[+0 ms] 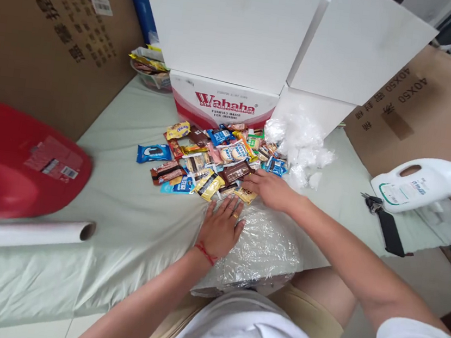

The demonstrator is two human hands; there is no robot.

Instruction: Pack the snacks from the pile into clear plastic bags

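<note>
My left hand, with a red string at the wrist and a ring, lies flat with fingers stretched on the left edge of a clear plastic-wrapped bundle. My right hand reaches into the near right side of a pile of wrapped snacks, its fingers stretched out and partly over the packets. A brown snack packet touches or lies beside its fingertips, and a yellow packet sits between the two hands. Farther left in the pile is a blue packet.
Behind the pile stands a white Wahaba carton, with crumpled clear wrappers to its right. A red plastic container and a white roll lie left. At right are a white bottle and a black-handled tool.
</note>
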